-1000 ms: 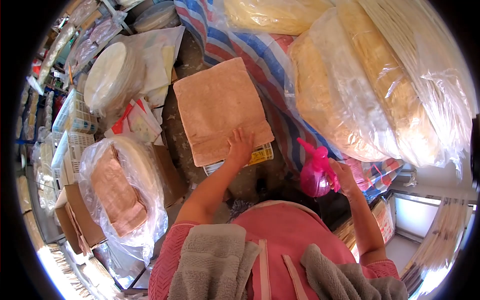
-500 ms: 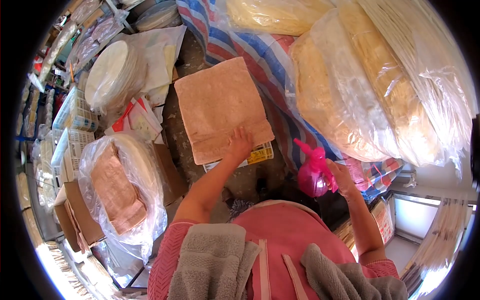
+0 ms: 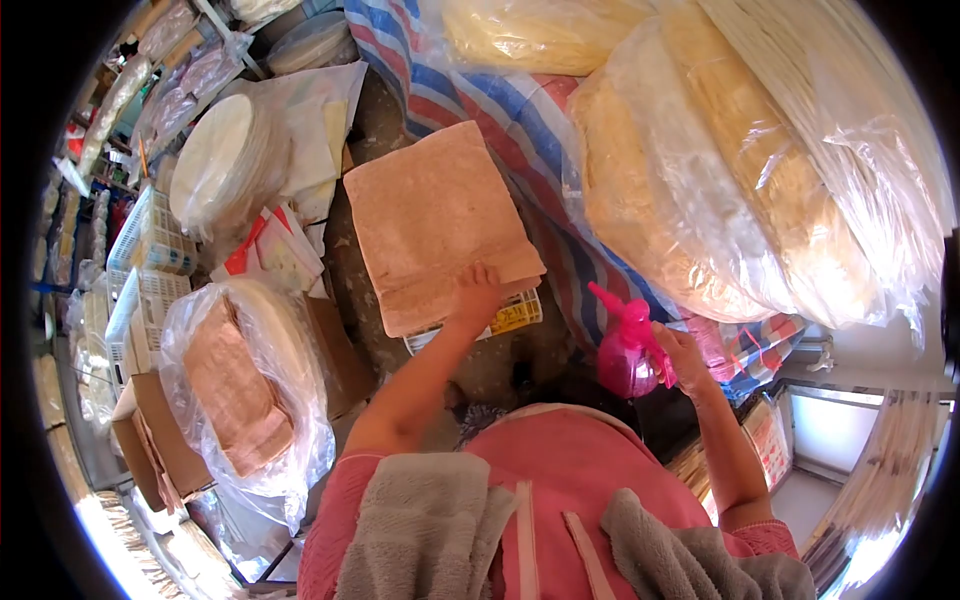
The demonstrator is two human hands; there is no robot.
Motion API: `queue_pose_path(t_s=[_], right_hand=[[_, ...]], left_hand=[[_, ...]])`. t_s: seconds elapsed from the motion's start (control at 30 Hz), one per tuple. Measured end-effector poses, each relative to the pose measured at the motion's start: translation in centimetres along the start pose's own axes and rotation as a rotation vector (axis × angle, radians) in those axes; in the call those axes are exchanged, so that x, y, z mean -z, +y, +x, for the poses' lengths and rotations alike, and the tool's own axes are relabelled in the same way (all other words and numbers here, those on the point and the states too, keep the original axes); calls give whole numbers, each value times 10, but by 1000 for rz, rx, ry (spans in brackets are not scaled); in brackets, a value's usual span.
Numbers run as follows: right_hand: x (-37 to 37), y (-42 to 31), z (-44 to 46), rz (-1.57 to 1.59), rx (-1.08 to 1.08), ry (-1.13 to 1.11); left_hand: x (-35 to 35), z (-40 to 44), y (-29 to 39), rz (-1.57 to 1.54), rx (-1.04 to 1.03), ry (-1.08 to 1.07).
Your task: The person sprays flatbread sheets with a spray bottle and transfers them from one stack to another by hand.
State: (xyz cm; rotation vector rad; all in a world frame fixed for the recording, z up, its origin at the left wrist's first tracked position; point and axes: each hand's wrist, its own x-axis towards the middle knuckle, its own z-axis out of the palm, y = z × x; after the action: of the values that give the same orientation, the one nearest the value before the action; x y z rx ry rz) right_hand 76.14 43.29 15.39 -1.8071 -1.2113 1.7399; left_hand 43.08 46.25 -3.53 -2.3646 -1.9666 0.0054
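A square brown sheet (image 3: 430,215), rough like cloth or thick paper, lies flat in front of me, with a crease near its close edge. My left hand (image 3: 478,293) rests on that near part, palm down, its fingers lying on the surface. Under the sheet, a printed yellow-and-white box or crate edge (image 3: 515,312) peeks out. In my right hand (image 3: 682,358) is a pink spray bottle (image 3: 627,362), held by its trigger neck to the right of the sheet. Its nozzle points up and to the left, towards the sheet's side.
To the left, a folded brown sheet (image 3: 235,385) sits on a plastic-wrapped round stack, beside a cardboard box (image 3: 160,425) and white plastic baskets (image 3: 150,300). Another round stack (image 3: 215,150) stands behind. At right, large plastic-wrapped yellowish bundles (image 3: 690,180) lie on a striped tarp (image 3: 520,125).
My left hand has shifted slightly towards me on the brown sheet, and its fingers look a little more bent. The spray bottle stays in my right hand in nearly the same place.
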Motion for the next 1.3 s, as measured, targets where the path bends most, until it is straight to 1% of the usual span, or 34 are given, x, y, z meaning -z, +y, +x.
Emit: queue_pose_path(t_s=[0.07,0.17,0.23,0.27,0.37,0.47,0.57,0.67,0.77,0.8,0.87,0.93,1.0,1.1,1.2,1.3], right_hand=[[1,0,0,-12,11,-2],[1,-4,2,-28,24,-8],[-2,-8,4,-27,27,-10],[-4,-11,5,-29,31,-23],[-10,-16,8,-31,45,-43],[-16,-19,11,-14,65,-46],[-24,-24,12,22,76,-66],[-21,-20,15,15,72,-61],[-17,-20,13,-13,49,-34],[-16,-20,12,-13,53,-22],[-17,-23,8,-15,49,-8],[-17,-20,9,-39,56,-5],[-19,-19,10,-61,67,-1],[-22,-18,12,-72,83,11],[-24,-18,13,-65,85,14],[-28,-21,13,-52,80,7]], left_hand=[[16,2,-16,-45,-30,86],[95,6,-44,-241,-20,337],[122,8,-58,-390,49,310],[128,8,-63,-466,85,297],[105,1,-61,-365,-106,386],[80,-14,-40,-417,-89,229],[28,-31,-29,-430,-89,126],[31,-49,-25,-522,20,-83],[-14,-71,-45,-323,85,504],[-42,-81,-63,-212,260,353],[-36,-101,-91,-251,654,311],[-16,-119,-104,-411,914,364],[-29,-137,-114,-421,979,251],[-29,-143,-108,-306,927,445],[14,-133,-97,-422,1088,477],[7,-133,-100,-473,1133,322]])
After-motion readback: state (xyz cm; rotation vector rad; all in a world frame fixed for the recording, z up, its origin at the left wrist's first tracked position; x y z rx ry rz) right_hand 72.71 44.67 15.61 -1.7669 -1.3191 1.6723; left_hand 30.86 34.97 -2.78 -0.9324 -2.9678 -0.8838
